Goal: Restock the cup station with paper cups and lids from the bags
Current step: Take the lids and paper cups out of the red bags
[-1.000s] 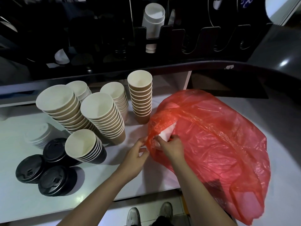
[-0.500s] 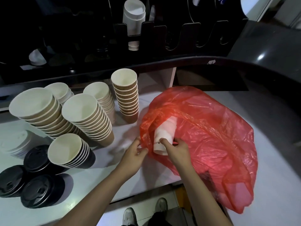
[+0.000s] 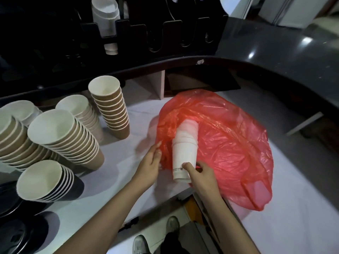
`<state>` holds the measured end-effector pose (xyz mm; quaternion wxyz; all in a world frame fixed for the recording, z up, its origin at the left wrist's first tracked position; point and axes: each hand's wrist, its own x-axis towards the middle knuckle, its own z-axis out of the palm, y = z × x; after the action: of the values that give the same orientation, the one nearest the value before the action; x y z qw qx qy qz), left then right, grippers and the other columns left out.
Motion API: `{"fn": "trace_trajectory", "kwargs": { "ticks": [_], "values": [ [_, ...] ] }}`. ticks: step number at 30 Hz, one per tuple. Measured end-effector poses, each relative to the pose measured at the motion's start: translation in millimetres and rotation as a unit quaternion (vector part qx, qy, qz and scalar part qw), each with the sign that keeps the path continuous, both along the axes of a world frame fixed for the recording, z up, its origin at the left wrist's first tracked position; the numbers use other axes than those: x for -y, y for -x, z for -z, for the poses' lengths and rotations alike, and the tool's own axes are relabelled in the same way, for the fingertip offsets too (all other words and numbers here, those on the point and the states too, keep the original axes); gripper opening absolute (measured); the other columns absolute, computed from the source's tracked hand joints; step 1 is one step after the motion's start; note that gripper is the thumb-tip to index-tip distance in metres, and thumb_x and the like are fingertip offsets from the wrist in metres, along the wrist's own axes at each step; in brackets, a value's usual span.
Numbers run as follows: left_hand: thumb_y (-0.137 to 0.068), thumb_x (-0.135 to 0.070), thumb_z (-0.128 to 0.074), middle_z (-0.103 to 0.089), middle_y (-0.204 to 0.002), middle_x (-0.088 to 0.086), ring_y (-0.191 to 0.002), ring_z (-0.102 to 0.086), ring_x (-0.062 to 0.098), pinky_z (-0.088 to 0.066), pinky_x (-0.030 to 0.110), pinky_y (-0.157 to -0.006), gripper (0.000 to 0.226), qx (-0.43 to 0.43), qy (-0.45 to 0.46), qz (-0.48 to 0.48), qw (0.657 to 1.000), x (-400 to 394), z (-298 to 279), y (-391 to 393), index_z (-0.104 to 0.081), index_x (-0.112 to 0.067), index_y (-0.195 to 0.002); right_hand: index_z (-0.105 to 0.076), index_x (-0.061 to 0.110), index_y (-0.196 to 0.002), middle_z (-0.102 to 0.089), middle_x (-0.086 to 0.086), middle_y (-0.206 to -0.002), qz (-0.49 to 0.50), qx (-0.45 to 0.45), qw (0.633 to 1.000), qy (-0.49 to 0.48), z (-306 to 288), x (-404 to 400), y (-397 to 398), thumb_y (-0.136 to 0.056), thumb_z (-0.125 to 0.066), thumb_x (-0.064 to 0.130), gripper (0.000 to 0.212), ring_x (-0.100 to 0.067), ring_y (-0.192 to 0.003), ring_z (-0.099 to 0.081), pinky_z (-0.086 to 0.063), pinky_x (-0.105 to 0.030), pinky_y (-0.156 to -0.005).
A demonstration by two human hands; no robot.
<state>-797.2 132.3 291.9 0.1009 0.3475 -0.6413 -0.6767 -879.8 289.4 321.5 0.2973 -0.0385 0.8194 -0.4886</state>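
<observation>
The right hand (image 3: 200, 173) grips the base of a white cup stack (image 3: 184, 154), which lies half out of the mouth of the red plastic bag (image 3: 229, 143) near the counter's (image 3: 293, 226) front edge. The left hand (image 3: 149, 165) pinches the bag's rim just beside the stack. Toward the counter's left edge stand brown cup stacks (image 3: 110, 109), with black lids (image 3: 18, 233) at the front left corner. The stack's upper end, veiled by red film, is hard to make out.
</observation>
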Motion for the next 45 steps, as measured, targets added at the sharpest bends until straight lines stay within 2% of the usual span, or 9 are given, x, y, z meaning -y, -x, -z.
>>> {"fn": "trace_trajectory", "kwargs": {
  "ticks": [8, 11, 15, 21, 25, 28, 32, 39, 45],
  "values": [
    [-0.110, -0.031, -0.038, -0.060, -0.124, -0.018, -0.122, -0.060, 0.017, -0.053, 0.046, -0.104, 0.024, -0.025, -0.009, 0.029, 0.999, -13.1, -11.8, 12.3, -0.049, -0.042, -0.129, -0.065, 0.028, -0.121, -0.073, 0.008, -0.106, 0.040, -0.012, 0.999, 0.034, -3.0, -28.2, -23.8, -0.075, -0.074, 0.042, 0.048, -0.009, -0.094, -0.069, -0.058, -0.037, -0.080],
    [-0.110, -0.033, -0.038, -0.059, -0.138, -0.004, -0.125, -0.060, 0.019, -0.052, 0.050, -0.105, 0.032, -0.029, 0.011, 0.034, 0.999, -14.9, -7.7, 6.2, -0.049, -0.033, -0.140, -0.063, 0.033, -0.126, -0.072, 0.010, -0.111, 0.047, -0.023, 0.997, 0.053, -4.2, -36.0, -34.3, -0.062, -0.066, 0.055, 0.067, -0.009, -0.099, -0.069, -0.059, -0.043, -0.087],
    [-0.110, -0.032, -0.038, -0.052, -0.143, -0.003, -0.127, -0.057, 0.017, -0.054, 0.037, -0.099, 0.040, -0.039, 0.029, 0.045, 0.998, -15.3, -12.7, -3.4, -0.042, -0.026, -0.150, -0.062, 0.040, -0.119, -0.070, 0.014, -0.113, 0.059, -0.037, 0.994, 0.089, -6.6, -43.4, -50.9, -0.065, -0.069, 0.049, 0.055, -0.006, -0.103, -0.067, -0.058, -0.044, -0.092],
    [-0.110, -0.034, -0.038, -0.054, -0.125, -0.025, -0.113, -0.061, 0.003, -0.057, 0.022, -0.082, 0.034, -0.047, 0.049, 0.078, 0.995, -22.8, -24.6, -27.7, -0.044, -0.033, -0.144, -0.056, 0.041, -0.131, -0.066, 0.015, -0.125, 0.094, -0.077, 0.983, 0.139, -10.4, -50.3, -74.5, -0.073, -0.075, 0.052, 0.062, -0.010, -0.117, -0.063, -0.055, -0.043, -0.098],
    [-0.110, -0.032, -0.039, -0.061, -0.118, -0.019, -0.108, -0.064, 0.004, -0.057, 0.016, -0.076, 0.029, -0.029, 0.080, 0.085, 0.993, -22.3, -35.5, -48.2, -0.053, -0.029, -0.135, -0.055, 0.038, -0.135, -0.065, 0.012, -0.129, 0.090, -0.106, 0.976, 0.166, -14.5, -46.3, -80.7, -0.084, -0.078, 0.034, 0.055, -0.011, -0.119, -0.062, -0.054, -0.033, -0.093],
    [-0.109, -0.031, -0.039, -0.069, -0.116, -0.007, -0.102, -0.068, 0.008, -0.058, 0.025, -0.086, 0.028, -0.028, 0.115, 0.087, 0.989, -21.9, -48.9, -62.5, -0.060, -0.025, -0.126, -0.052, 0.038, -0.138, -0.063, 0.012, -0.132, 0.066, -0.127, 0.971, 0.190, -20.2, -37.3, -86.8, -0.089, -0.079, 0.022, 0.058, -0.011, -0.121, -0.062, -0.054, -0.032, -0.093],
    [-0.108, -0.029, -0.043, -0.070, -0.119, -0.014, -0.107, -0.069, 0.007, -0.058, 0.029, -0.091, 0.025, -0.068, 0.115, 0.093, 0.987, -21.7, -61.2, -79.0, -0.061, -0.032, -0.125, -0.053, 0.034, -0.139, -0.065, 0.013, -0.131, 0.034, -0.153, 0.965, 0.212, -24.1, -21.8, -100.0, -0.086, -0.080, 0.024, 0.061, -0.009, -0.120, -0.063, -0.054, -0.027, -0.093],
    [-0.103, -0.034, -0.055, -0.068, -0.124, -0.019, -0.116, -0.067, 0.011, -0.058, 0.043, -0.098, 0.025, -0.067, 0.100, 0.028, 0.992, -1.6, -58.9, -107.7, -0.056, -0.047, -0.124, -0.050, 0.042, -0.139, -0.063, 0.020, -0.130, -0.039, -0.158, 0.964, 0.209, -18.0, 10.4, -113.4, -0.076, -0.078, 0.049, 0.068, -0.006, -0.120, -0.062, -0.054, -0.034, -0.096],
    [-0.103, -0.020, -0.057, -0.066, -0.122, -0.021, -0.108, -0.064, -0.002, -0.056, 0.017, -0.084, 0.030, -0.053, 0.120, -0.042, 0.991, 13.5, -53.0, -126.3, -0.055, -0.043, -0.122, -0.049, 0.038, -0.137, -0.064, 0.021, -0.127, -0.097, -0.125, 0.965, 0.209, -6.7, 47.0, -116.2, -0.079, -0.089, 0.025, 0.072, 0.002, -0.114, -0.062, -0.055, -0.022, -0.094]
  ]
}}
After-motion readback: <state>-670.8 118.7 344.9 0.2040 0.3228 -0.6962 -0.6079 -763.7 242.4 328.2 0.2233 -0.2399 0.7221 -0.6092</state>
